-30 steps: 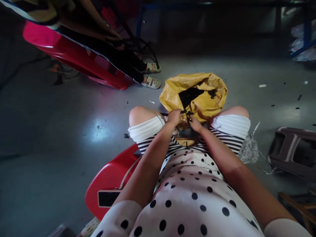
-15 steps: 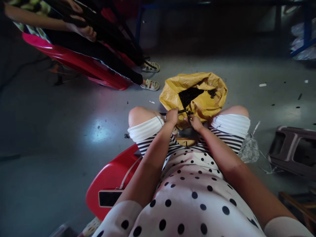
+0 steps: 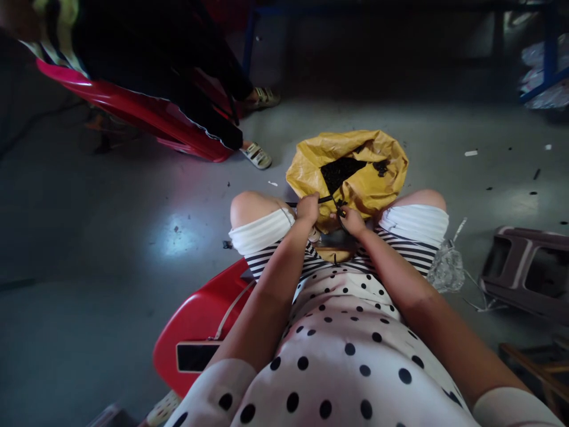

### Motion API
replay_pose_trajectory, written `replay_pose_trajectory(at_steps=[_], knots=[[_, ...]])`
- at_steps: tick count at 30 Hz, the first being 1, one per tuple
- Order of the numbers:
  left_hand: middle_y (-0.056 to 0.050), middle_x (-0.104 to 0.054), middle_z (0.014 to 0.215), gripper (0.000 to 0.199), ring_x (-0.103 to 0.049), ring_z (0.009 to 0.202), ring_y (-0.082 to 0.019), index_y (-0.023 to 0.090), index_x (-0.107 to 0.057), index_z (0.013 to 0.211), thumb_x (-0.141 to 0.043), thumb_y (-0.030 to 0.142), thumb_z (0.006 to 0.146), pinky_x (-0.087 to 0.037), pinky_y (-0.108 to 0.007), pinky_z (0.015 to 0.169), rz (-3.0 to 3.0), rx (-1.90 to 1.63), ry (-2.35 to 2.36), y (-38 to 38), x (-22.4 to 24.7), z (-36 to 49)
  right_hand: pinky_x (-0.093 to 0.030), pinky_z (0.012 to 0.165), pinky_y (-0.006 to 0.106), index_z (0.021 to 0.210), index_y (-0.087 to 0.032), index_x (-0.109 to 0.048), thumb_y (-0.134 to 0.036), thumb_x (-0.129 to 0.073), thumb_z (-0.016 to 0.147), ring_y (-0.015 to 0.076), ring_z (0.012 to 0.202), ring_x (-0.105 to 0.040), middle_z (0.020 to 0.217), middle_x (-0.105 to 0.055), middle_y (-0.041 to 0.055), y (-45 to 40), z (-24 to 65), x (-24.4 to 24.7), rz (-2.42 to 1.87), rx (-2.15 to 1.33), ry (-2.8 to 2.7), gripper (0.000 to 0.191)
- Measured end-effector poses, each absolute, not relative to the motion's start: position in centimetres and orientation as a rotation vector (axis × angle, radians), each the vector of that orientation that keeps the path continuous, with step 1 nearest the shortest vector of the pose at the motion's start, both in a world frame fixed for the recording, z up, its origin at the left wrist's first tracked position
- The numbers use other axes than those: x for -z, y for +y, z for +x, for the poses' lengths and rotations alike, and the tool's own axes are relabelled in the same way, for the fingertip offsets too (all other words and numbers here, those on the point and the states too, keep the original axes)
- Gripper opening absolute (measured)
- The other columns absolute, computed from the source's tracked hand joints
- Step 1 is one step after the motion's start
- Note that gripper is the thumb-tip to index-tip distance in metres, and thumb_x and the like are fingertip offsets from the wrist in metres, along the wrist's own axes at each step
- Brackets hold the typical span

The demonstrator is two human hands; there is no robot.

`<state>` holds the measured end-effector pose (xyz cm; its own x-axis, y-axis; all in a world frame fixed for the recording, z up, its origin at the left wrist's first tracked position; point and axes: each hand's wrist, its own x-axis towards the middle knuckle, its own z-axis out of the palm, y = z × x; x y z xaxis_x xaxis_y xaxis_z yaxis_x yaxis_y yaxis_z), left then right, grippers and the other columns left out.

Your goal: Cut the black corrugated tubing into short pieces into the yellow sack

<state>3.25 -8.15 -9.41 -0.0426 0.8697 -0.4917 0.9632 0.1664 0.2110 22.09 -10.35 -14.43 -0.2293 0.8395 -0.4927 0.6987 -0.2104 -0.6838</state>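
A yellow plastic sack (image 3: 306,160) stands open on the floor between my knees, with many small black pieces (image 3: 341,173) inside. My left hand (image 3: 308,207) is closed around a thin black strip (image 3: 325,200) at the sack's near edge. The strip's end points right, towards my other hand. My right hand (image 3: 352,222) is closed in a pinch on a small black piece (image 3: 341,212), close to the strip's end. Whether piece and strip are joined I cannot tell. A clump of black pieces (image 3: 380,168) lies on the sack's folded right side.
At the upper left a person in dark trousers (image 3: 169,71) is by a red chair (image 3: 133,118). A phone (image 3: 198,357) lies on red plastic (image 3: 178,326) at my left. A grey-brown stool (image 3: 511,284) and a clear plastic bag (image 3: 446,270) are at my right. Scraps dot the floor.
The other person's feet have shifted left and their hands are out of sight. My hands have hardly moved; the black piece at my right hand sits slightly differently.
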Motion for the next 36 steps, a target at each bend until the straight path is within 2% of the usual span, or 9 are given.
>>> replay_pose_trajectory(at_steps=[6, 10, 15, 19, 23, 28, 32, 36], knots=[[-0.013, -0.076, 0.124, 0.029, -0.07, 0.116, -0.028, 0.023, -0.067, 0.127, -0.053, 0.023, 0.102, -0.051, -0.033, 0.093, 1.683, 0.222, 1.979, -7.9, 9.2, 3.3, -0.053, 0.093, 0.042, 0.11, -0.024, -0.066, -0.07, -0.064, 0.088, 0.0306, 0.101, -0.071, 0.103, -0.075, 0.0087, -10.5, 22.1, 13.6, -1.81, -1.644, -1.714, 0.051], [-0.013, -0.076, 0.124, 0.028, -0.07, 0.116, -0.029, 0.022, -0.067, 0.127, -0.054, 0.025, 0.102, -0.052, -0.033, 0.091, 1.697, 0.202, 1.968, -7.9, 9.5, 3.4, -0.051, 0.099, 0.043, 0.115, -0.022, -0.064, -0.073, -0.064, 0.088, 0.0316, 0.11, -0.069, 0.116, -0.074, 0.0117, -10.6, 22.0, 13.2, -1.774, -1.729, -1.74, 0.058], [-0.014, -0.076, 0.123, 0.027, -0.071, 0.116, -0.03, 0.021, -0.067, 0.126, -0.057, 0.024, 0.1, -0.052, -0.035, 0.094, 1.783, 0.259, 1.878, -8.3, 9.5, 4.0, -0.051, 0.102, 0.042, 0.118, -0.02, -0.067, -0.072, -0.063, 0.091, 0.0311, 0.114, -0.069, 0.121, -0.074, 0.0128, -10.7, 21.9, 13.4, -1.762, -1.742, -1.783, 0.059], [-0.014, -0.076, 0.123, 0.028, -0.07, 0.118, -0.029, 0.021, -0.067, 0.125, -0.06, 0.023, 0.099, -0.051, -0.034, 0.096, 1.813, 0.277, 1.82, -8.3, 9.4, 4.2, -0.052, 0.101, 0.041, 0.12, -0.018, -0.071, -0.068, -0.059, 0.096, 0.031, 0.113, -0.07, 0.12, -0.075, 0.0136, -10.6, 22.0, 14.2, -1.772, -1.686, -1.806, 0.057], [-0.013, -0.076, 0.125, 0.031, -0.069, 0.119, -0.029, 0.022, -0.067, 0.128, -0.059, 0.024, 0.099, -0.052, -0.034, 0.095, 1.774, 0.278, 1.819, -8.2, 9.4, 4.0, -0.053, 0.096, 0.04, 0.123, -0.017, -0.074, -0.065, -0.058, 0.098, 0.0298, 0.105, -0.072, 0.113, -0.078, 0.0133, -10.5, 22.2, 15.1, -1.762, -1.583, -1.872, 0.056], [-0.013, -0.075, 0.128, 0.035, -0.069, 0.12, -0.028, 0.021, -0.069, 0.132, -0.057, 0.024, 0.1, -0.052, -0.033, 0.096, 1.722, 0.289, 1.794, -8.2, 9.4, 3.7, -0.055, 0.088, 0.038, 0.116, -0.017, -0.079, -0.063, -0.059, 0.098, 0.0291, 0.095, -0.073, 0.098, -0.079, 0.0121, -10.5, 22.3, 15.5, -1.765, -1.499, -1.941, 0.053], [-0.014, -0.076, 0.126, 0.034, -0.07, 0.119, -0.029, 0.019, -0.071, 0.129, -0.054, 0.023, 0.1, -0.052, -0.033, 0.094, 1.719, 0.322, 1.797, -8.1, 9.4, 3.7, -0.055, 0.085, 0.037, 0.11, -0.017, -0.08, -0.062, -0.061, 0.097, 0.0296, 0.092, -0.073, 0.095, -0.079, 0.0127, -10.5, 22.3, 15.5, -1.777, -1.49, -1.958, 0.05], [-0.014, -0.077, 0.125, 0.033, -0.07, 0.119, -0.029, 0.02, -0.073, 0.128, -0.054, 0.024, 0.101, -0.053, -0.034, 0.094, 1.724, 0.323, 1.806, -8.0, 9.6, 3.7, -0.055, 0.083, 0.036, 0.113, -0.017, -0.08, -0.058, -0.061, 0.098, 0.029, 0.09, -0.074, 0.091, -0.079, 0.0119, -10.4, 22.3, 15.3, -1.807, -1.464, -1.964, 0.048]])
